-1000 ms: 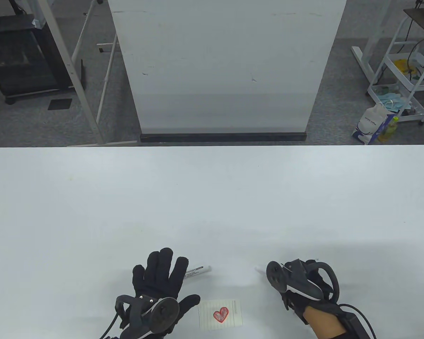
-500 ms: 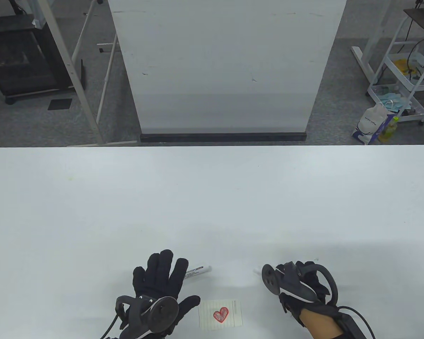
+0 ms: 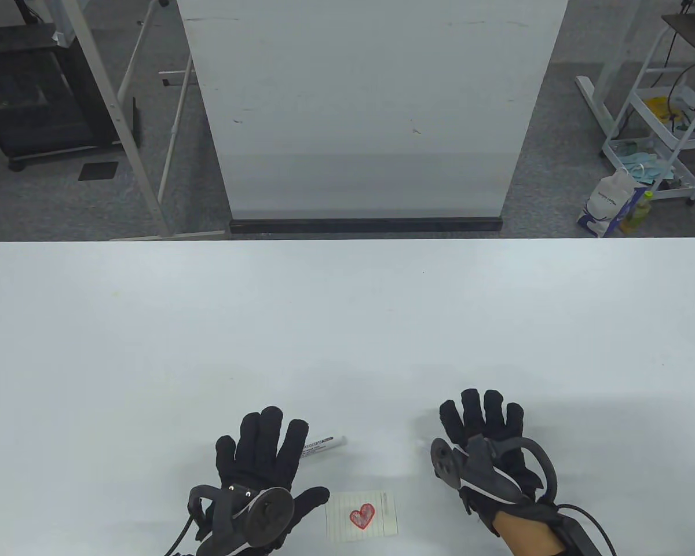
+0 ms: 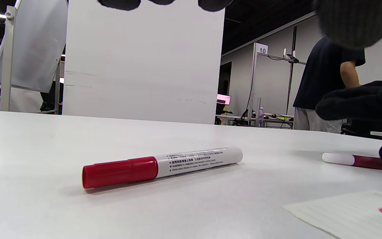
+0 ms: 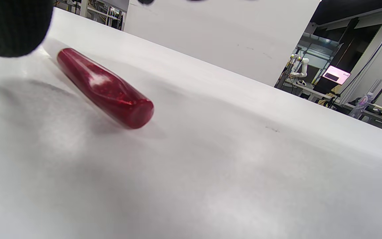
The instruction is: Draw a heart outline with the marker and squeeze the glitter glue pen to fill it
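A small lined paper (image 3: 339,524) near the front edge carries a red, filled heart (image 3: 362,515). My left hand (image 3: 260,454) lies flat and spread to its left, partly over the red-capped white marker (image 3: 325,443); the marker (image 4: 161,166) lies free on the table. My right hand (image 3: 483,423) is open to the right of the paper, fingers straight and pointing forward. The red glitter glue pen (image 5: 106,88) lies on the table under that hand, held by nothing, and the left wrist view shows the glue pen (image 4: 353,160) too, white cap to the left.
The white table (image 3: 347,324) stretches wide ahead of both hands. A white panel (image 3: 365,110) stands past its far edge, a white rack (image 3: 660,127) at the back right. A person in a dark shirt (image 4: 327,76) stands beyond the table.
My right hand's curled fingers have straightened and reached forward, and the glitter glue pen now lies loose on the table. The left hand, marker and paper have not moved.
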Motion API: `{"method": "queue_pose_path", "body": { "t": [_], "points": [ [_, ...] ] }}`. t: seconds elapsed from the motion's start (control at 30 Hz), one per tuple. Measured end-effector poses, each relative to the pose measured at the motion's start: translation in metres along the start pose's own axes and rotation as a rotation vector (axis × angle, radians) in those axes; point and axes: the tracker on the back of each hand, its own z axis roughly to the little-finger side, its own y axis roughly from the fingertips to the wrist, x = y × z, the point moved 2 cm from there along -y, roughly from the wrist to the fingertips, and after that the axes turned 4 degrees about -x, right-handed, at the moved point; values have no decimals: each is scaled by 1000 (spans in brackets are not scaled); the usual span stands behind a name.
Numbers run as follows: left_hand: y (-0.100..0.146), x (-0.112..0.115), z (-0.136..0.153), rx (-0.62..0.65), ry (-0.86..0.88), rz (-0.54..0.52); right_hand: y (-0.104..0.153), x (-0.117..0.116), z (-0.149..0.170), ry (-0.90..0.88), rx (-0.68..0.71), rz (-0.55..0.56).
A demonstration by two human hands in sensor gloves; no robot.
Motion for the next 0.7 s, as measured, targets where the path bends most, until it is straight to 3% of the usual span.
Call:
{"method": "queue_pose_path", "body": {
  "t": [0.7],
  "points": [
    [1,-3,-1,-24,-135,37,2,-2,-2,-34,13,-17]
  ]
}}
